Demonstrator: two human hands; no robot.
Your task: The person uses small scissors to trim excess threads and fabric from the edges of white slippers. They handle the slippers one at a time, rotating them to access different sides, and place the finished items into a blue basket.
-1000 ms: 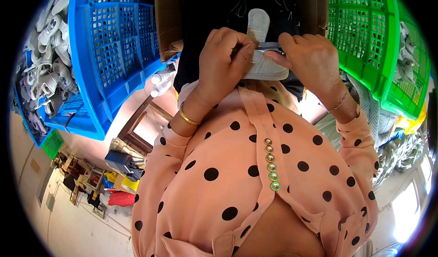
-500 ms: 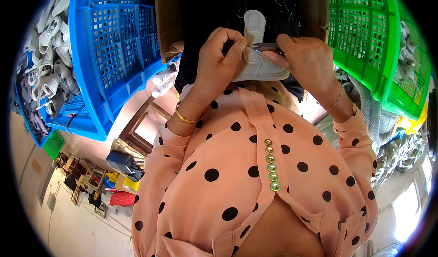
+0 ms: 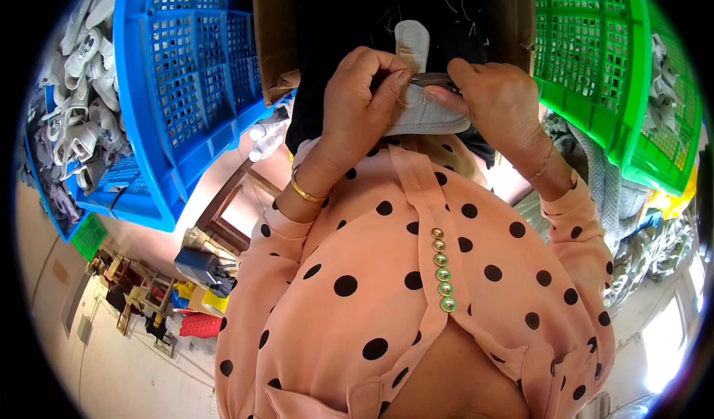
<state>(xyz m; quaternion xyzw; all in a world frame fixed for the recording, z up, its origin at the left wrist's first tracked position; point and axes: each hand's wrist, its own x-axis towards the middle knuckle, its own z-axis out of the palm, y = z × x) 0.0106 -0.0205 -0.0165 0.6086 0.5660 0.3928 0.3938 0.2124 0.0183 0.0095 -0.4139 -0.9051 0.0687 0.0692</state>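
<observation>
One left hand (image 3: 364, 95), rising on a forearm slanted inward, back of hand uppermost, fingers curled, thumb and forefinger tips drawn close; whether they grip anything, I cannot tell from here. One gold bangle (image 3: 306, 188), at its wrist. One right hand (image 3: 497, 99), its forearm angled in from the opposite side, fingers bent and closed round a slim dark metal tool (image 3: 435, 81), thumb extended along the near side; the tool points across at the left thumb, its rear end hidden in the grip. One thin bracelet (image 3: 547, 164), at the right wrist. One white shoe piece (image 3: 428, 117), between the hands, the tool over its middle; rounded narrow end reaching beyond the fingers, broad end toward the wearer's body. One dark cloth (image 3: 342, 24), beyond both hands. One blue crate (image 3: 175, 140), left of the left hand. One green crate (image 3: 587, 110), right of the right hand.
</observation>
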